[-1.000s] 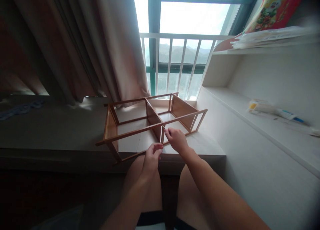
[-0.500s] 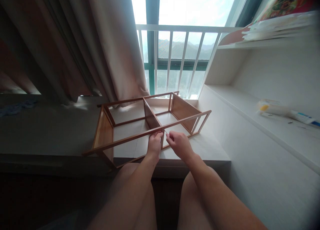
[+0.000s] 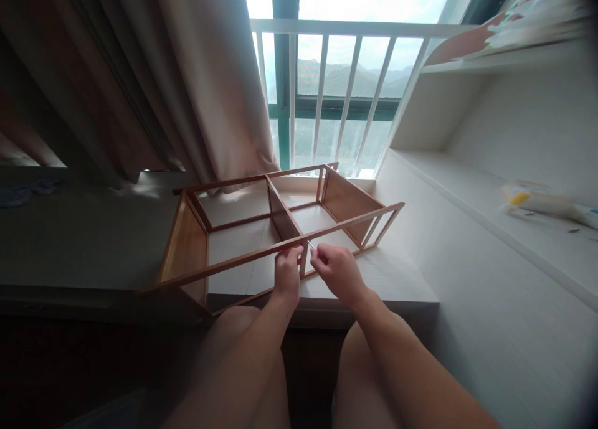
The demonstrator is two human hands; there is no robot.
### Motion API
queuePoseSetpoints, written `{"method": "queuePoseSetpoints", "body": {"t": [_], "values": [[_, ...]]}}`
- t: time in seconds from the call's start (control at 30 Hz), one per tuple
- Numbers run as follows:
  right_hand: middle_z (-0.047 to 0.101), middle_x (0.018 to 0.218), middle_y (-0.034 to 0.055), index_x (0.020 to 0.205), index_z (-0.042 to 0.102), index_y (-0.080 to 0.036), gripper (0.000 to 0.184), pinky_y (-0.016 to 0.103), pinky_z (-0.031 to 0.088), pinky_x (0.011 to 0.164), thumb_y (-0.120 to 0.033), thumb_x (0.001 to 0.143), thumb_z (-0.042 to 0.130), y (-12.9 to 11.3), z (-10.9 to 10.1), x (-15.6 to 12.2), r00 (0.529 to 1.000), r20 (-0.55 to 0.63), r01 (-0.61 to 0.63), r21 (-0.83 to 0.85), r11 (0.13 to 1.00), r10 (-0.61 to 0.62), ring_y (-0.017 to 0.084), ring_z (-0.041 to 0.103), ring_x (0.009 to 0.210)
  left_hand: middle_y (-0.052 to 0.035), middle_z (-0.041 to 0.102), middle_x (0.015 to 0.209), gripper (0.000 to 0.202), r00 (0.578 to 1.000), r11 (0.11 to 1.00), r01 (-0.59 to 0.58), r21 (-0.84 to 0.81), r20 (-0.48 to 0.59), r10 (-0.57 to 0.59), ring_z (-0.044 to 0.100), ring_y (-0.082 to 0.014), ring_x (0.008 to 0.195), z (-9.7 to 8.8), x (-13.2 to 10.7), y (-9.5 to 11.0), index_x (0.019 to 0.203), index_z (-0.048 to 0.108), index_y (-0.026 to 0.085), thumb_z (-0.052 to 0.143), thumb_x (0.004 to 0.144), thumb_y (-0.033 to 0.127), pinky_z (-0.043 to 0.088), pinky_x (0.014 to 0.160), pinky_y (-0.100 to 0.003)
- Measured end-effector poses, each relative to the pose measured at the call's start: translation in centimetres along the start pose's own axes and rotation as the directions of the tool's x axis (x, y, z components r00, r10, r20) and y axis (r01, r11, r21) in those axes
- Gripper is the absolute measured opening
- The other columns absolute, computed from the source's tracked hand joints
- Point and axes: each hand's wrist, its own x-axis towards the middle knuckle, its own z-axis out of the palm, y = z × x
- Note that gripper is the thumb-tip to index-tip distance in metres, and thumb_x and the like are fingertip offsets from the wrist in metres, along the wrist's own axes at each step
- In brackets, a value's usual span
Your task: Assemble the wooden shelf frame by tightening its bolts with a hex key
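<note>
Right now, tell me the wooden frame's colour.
The wooden frame is reddish brown, shown in the head view.

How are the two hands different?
The right hand pinches a thin, pale rod; the left hand shows no rod. The left hand is left of the middle post on the wooden rack, the right hand right of it. Both hands are bare, with curled fingers.
</note>
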Motion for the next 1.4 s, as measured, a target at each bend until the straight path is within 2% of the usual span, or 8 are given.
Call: {"method": "queuePoseSetpoints", "body": {"t": [0.17, 0.3, 0.5, 0.6, 1.0, 1.17, 1.4], "values": [[0.044, 0.054, -0.0019, 0.059, 0.041, -0.017, 0.032, 0.024, 0.022, 0.058, -0.033, 0.086, 0.045, 0.9, 1.1, 0.2, 1.0, 0.013, 0.001, 0.017, 1.0, -0.001, 0.009, 0.03, 0.054, -0.0098, 0.072, 0.093, 0.047, 1.0, 1.0, -0.017, 0.022, 0.007, 0.017, 0.065, -0.0176, 0.091, -0.3, 0.4, -0.3, 0.095, 0.071, 0.012, 0.06, 0.073, 0.053, 0.046, 0.077, -0.026], [0.041, 0.053, -0.0023, 0.058, 0.038, -0.016, 0.034, 0.023, 0.023, 0.057, -0.032, 0.087, 0.045, 1.4, 1.4, 0.0, 1.0, -0.008, 0.002, 0.052, 0.999, -0.001, 0.008, 0.03, 0.053, -0.0115, 0.072, 0.096, 0.053, 0.999, 0.999, -0.033, 0.036, 0.017, 0.032, 0.065, -0.0175, 0.089, -0.1, 0.8, -0.4, 0.096, 0.071, 0.011, 0.053, 0.077, 0.057, 0.044, 0.073, -0.025], [0.038, 0.054, -0.0025, 0.057, 0.034, -0.016, 0.036, 0.024, 0.023, 0.058, -0.029, 0.089, 0.045, 1.3, 1.3, -0.1, 0.987, -0.062, 0.151, 0.098, 0.984, -0.145, 0.007, 0.029, 0.053, -0.0102, 0.072, 0.095, 0.048, 0.998, 0.995, -0.062, 0.082, 0.011, 0.062, 0.064, -0.0147, 0.082, 0.2, 0.8, -0.2, 0.092, 0.071, 0.013, 0.05, 0.081, 0.055, 0.043, 0.071, -0.024], [0.036, 0.054, -0.003, 0.058, 0.033, -0.016, 0.035, 0.024, 0.022, 0.058, -0.027, 0.089, 0.045, 1.3, 1.4, -0.2, 0.982, -0.062, 0.187, 0.112, 0.976, -0.181, 0.007, 0.028, 0.053, -0.0098, 0.072, 0.095, 0.046, 0.997, 0.992, -0.083, 0.097, 0.016, 0.082, 0.063, -0.0133, 0.079, 0.2, 0.8, -0.1, 0.09, 0.071, 0.013, 0.049, 0.082, 0.053, 0.042, 0.069, -0.023], [0.035, 0.056, -0.0031, 0.06, 0.032, -0.015, 0.034, 0.024, 0.022, 0.059, -0.027, 0.09, 0.045, 1.2, 2.0, 0.3, 0.981, -0.04, 0.195, 0.125, 0.973, -0.191, 0.007, 0.028, 0.055, -0.0078, 0.073, 0.09, 0.046, 0.996, 0.988, -0.09, 0.124, 0.028, 0.087, 0.059, -0.0109, 0.068, 0.0, 1.0, 0.1, 0.093, 0.072, 0.014, 0.047, 0.084, 0.053, 0.041, 0.064, -0.023], [0.037, 0.056, -0.0028, 0.06, 0.033, -0.015, 0.035, 0.024, 0.022, 0.059, -0.028, 0.09, 0.044, 1.2, 2.0, 0.2, 0.983, -0.054, 0.178, 0.091, 0.98, -0.174, 0.007, 0.028, 0.055, -0.0091, 0.073, 0.09, 0.047, 0.996, 0.988, -0.086, 0.128, 0.039, 0.082, 0.061, -0.0119, 0.072, 0.0, 1.1, 0.2, 0.09, 0.071, 0.013, 0.048, 0.084, 0.054, 0.041, 0.065, -0.023], [0.04, 0.057, -0.0023, 0.061, 0.035, -0.015, 0.034, 0.025, 0.023, 0.06, -0.029, 0.091, 0.044, 1.2, 1.8, 0.2, 0.983, -0.05, 0.181, 0.087, 0.98, -0.177, 0.007, 0.03, 0.056, -0.0095, 0.073, 0.093, 0.049, 0.995, 0.986, -0.099, 0.137, 0.045, 0.094, 0.061, -0.012, 0.073, -0.2, 1.4, -0.2, 0.097, 0.072, 0.014, 0.045, 0.085, 0.053, 0.042, 0.065, -0.023]]}}
